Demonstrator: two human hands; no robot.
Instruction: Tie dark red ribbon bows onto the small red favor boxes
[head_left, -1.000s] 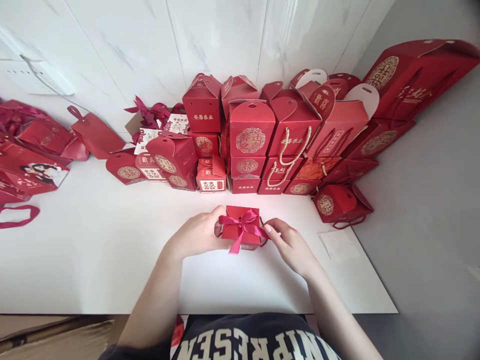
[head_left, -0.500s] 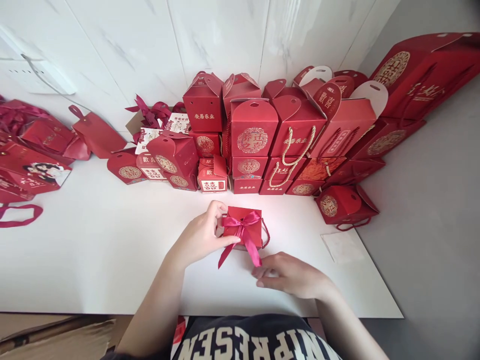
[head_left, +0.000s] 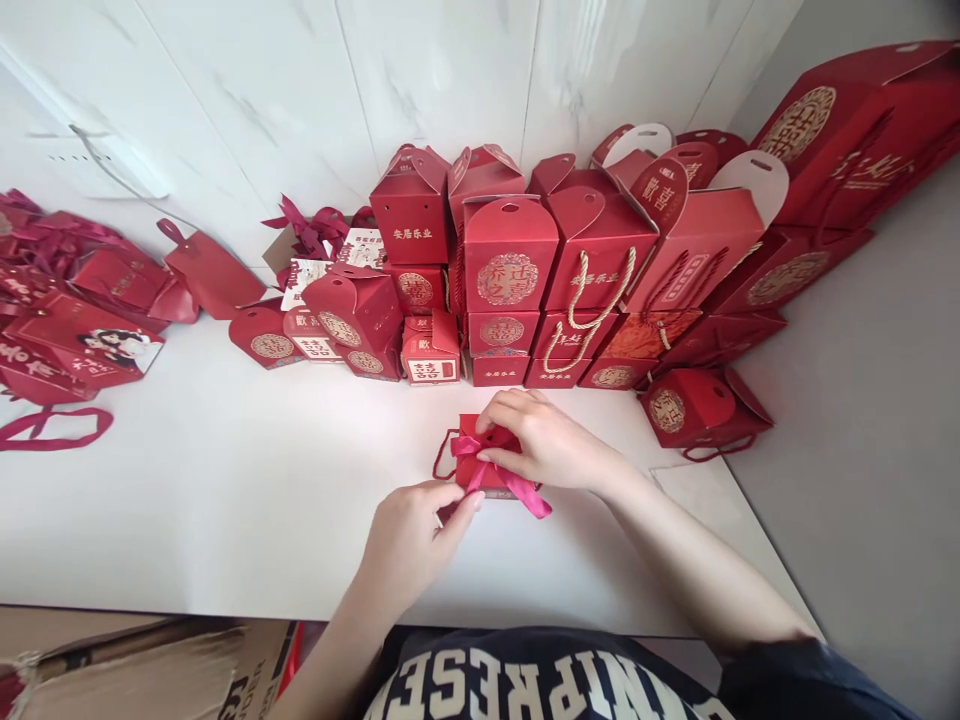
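Observation:
A small red gift box [head_left: 468,425] stands on the white table in front of me, with a twisted red cord handle showing at its left side. A pink satin ribbon [head_left: 529,492] is tied in a bow across its front. From below left, my left hand [head_left: 412,532] pinches the ribbon's left tail between thumb and fingertips. My right hand [head_left: 553,440] reaches over the box's right part, its thumb and fingers closed on the bow near the knot. It hides the right loop, while the right tail hangs loose beneath it.
Stacked red gift boxes [head_left: 510,255] line the tiled wall behind. Red bags with ribbons [head_left: 97,330] lie at the left. One red box [head_left: 705,410] rests by the grey wall at the right, near a pale flat sheet [head_left: 686,487]. A cardboard box [head_left: 172,670] sits below the table edge.
My left hand has come down from the box's left side to the ribbon's left tail. My right hand has let go of the right tail and moved up onto the bow.

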